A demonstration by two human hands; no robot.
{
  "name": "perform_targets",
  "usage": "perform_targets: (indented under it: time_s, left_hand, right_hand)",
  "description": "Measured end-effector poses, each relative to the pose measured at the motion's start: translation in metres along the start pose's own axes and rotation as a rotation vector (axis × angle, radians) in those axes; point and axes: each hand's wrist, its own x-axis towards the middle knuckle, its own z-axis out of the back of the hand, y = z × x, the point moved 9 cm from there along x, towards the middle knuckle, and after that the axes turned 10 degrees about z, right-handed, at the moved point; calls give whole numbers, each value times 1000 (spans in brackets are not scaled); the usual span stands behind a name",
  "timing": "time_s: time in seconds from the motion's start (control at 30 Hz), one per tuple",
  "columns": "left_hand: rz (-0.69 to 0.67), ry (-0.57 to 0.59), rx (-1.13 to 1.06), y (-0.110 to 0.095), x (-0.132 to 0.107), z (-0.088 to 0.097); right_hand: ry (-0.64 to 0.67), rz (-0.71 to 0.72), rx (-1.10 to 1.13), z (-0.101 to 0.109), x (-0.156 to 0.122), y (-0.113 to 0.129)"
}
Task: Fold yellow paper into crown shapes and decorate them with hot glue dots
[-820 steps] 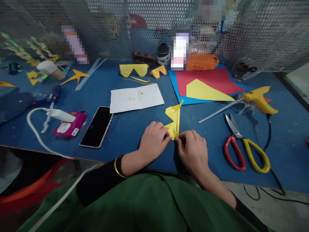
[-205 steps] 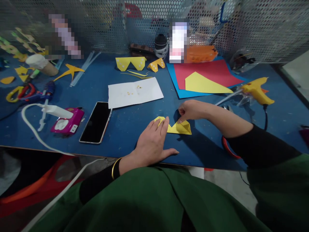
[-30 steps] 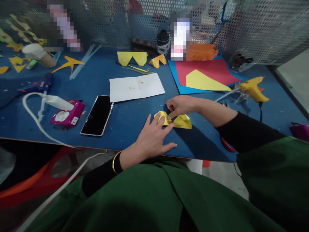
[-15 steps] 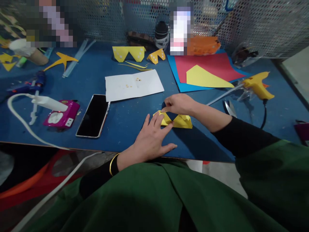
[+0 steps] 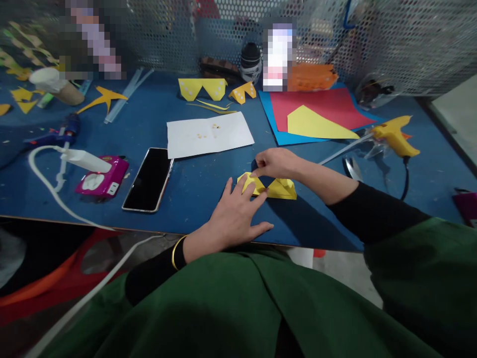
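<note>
A folded yellow paper piece [image 5: 282, 189] with a V-shaped notch lies flat near the table's front edge. My left hand [image 5: 238, 214] rests on its left half, fingers spread and pressing it against the table, thumb out to the side. My right hand [image 5: 276, 162] is closed in a pinch above the upper left of the paper, beside my left fingertips. Its fingers hide whatever they may hold. Further back stand similar notched pieces with pale dots, one yellow [image 5: 203, 89] and one orange [image 5: 243, 92].
A white sheet [image 5: 208, 141] bears tiny bits. A phone [image 5: 148, 180] and magenta power socket [image 5: 101, 176] lie left. Red paper [image 5: 316, 102], a yellow glue gun [image 5: 395, 134] and scissors [image 5: 352, 169] are right. A blue glue gun [image 5: 55, 133] lies far left; metal mesh [image 5: 164, 40] rises behind.
The camera view has turned slightly, so the table things at the left appear a little further right and the back ones lower. Both hands keep nearly the same pose on the yellow paper.
</note>
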Motion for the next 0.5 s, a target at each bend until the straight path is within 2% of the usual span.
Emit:
perform_targets:
  time_s: [0.13,0.33,0.5]
  left_hand:
    - [5,5,-3,0,1,0]
    - [6,19,-6,0,0,1]
    - [28,-21,-33,2,0,1]
  right_hand:
    - [-41,-6,2,1,-3,2]
    - [36,116,46,-2,-8,3]
    - [19,20,35,-3,-6,0]
